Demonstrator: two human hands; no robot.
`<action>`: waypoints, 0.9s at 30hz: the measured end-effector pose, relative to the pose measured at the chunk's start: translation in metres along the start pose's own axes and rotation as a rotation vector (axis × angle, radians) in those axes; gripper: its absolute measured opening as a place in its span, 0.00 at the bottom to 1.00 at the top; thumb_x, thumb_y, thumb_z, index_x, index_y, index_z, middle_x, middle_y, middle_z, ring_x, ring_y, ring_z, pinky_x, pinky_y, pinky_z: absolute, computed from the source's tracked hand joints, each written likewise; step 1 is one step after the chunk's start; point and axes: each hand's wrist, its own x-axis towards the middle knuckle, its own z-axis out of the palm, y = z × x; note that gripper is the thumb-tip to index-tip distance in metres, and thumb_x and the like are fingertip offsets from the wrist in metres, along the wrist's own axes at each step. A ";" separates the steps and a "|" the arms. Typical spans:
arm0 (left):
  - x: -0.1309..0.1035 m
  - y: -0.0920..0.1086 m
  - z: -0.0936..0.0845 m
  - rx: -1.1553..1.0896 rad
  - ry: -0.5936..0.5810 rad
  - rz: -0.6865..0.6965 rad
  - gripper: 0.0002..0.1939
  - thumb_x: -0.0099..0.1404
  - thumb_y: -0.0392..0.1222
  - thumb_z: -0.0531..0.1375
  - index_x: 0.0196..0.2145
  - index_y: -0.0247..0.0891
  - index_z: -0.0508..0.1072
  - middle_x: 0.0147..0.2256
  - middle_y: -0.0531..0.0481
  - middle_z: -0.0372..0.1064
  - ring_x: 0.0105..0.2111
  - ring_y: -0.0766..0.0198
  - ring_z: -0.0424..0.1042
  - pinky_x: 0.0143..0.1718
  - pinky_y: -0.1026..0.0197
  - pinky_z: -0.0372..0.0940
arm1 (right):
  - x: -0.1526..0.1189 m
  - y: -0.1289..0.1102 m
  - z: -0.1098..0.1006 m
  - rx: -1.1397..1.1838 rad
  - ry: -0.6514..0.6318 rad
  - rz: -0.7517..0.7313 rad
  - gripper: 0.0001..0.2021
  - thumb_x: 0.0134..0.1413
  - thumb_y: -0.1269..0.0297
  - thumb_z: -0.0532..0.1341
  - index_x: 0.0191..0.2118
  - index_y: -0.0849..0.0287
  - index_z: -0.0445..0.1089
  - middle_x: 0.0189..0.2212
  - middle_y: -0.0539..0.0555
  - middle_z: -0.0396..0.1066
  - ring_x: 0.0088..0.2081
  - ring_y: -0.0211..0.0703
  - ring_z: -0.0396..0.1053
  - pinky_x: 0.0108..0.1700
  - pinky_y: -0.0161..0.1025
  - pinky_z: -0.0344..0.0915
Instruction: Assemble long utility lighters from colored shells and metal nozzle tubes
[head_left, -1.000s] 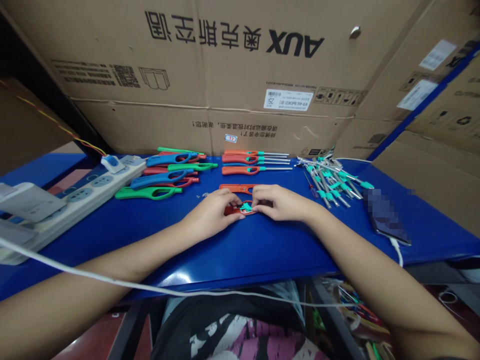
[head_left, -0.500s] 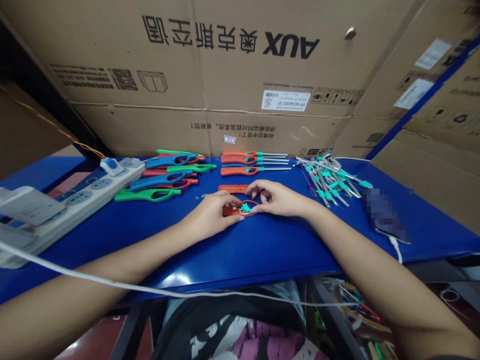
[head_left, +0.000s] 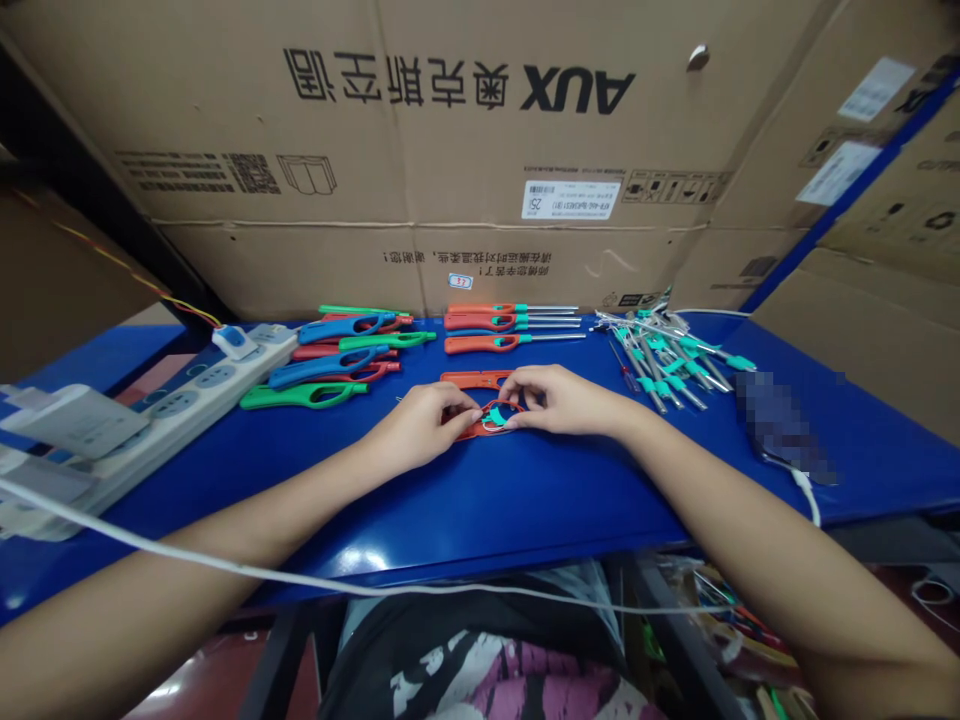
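An orange half-shell of a stick lighter handle (head_left: 469, 433) lies on the blue table between my hands, with a teal trigger piece (head_left: 496, 414) and thin red and white wires in it. My left hand (head_left: 429, 422) has thumb and forefinger pinched together over the shell's left part. My right hand (head_left: 553, 398) curls its fingers round the shell's right end, beside the trigger; its fingertips partly hide the loop. Just behind lies another orange handle shell (head_left: 469, 380), close to my right fingertips. Fine parts under the fingers are too small to make out.
Lighters with metal tubes (head_left: 484, 344) lie at the back. Blue, green and red handles (head_left: 330, 368) are stacked left, near a power strip (head_left: 202, 385). Right are metal tubes with teal parts (head_left: 660, 360) and a phone (head_left: 784, 430). A white cable (head_left: 300, 578) crosses in front.
My left fingers have shifted from holding the shell's side to a pinch over its inside. My right hand stays beside the trigger. The view has moved slightly.
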 end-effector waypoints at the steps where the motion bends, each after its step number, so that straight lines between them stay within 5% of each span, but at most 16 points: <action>1: 0.000 0.000 0.000 -0.001 0.004 -0.002 0.13 0.66 0.46 0.58 0.35 0.38 0.80 0.32 0.47 0.77 0.31 0.60 0.73 0.32 0.61 0.64 | 0.000 0.000 0.000 -0.004 0.004 -0.004 0.14 0.50 0.62 0.70 0.41 0.61 0.72 0.28 0.48 0.68 0.28 0.35 0.62 0.31 0.33 0.61; 23: 0.001 -0.002 0.006 -0.226 -0.025 -0.150 0.14 0.62 0.50 0.62 0.33 0.35 0.78 0.29 0.48 0.76 0.27 0.61 0.71 0.28 0.61 0.62 | 0.000 -0.001 0.001 -0.080 0.013 -0.138 0.11 0.52 0.64 0.69 0.40 0.62 0.72 0.27 0.48 0.65 0.28 0.35 0.61 0.33 0.34 0.59; 27: -0.001 0.001 0.000 -0.058 0.010 -0.006 0.11 0.65 0.45 0.60 0.36 0.37 0.80 0.33 0.47 0.77 0.32 0.60 0.73 0.34 0.60 0.64 | 0.000 -0.001 0.000 -0.097 0.011 -0.140 0.12 0.54 0.64 0.68 0.43 0.63 0.74 0.29 0.49 0.67 0.28 0.35 0.62 0.33 0.34 0.60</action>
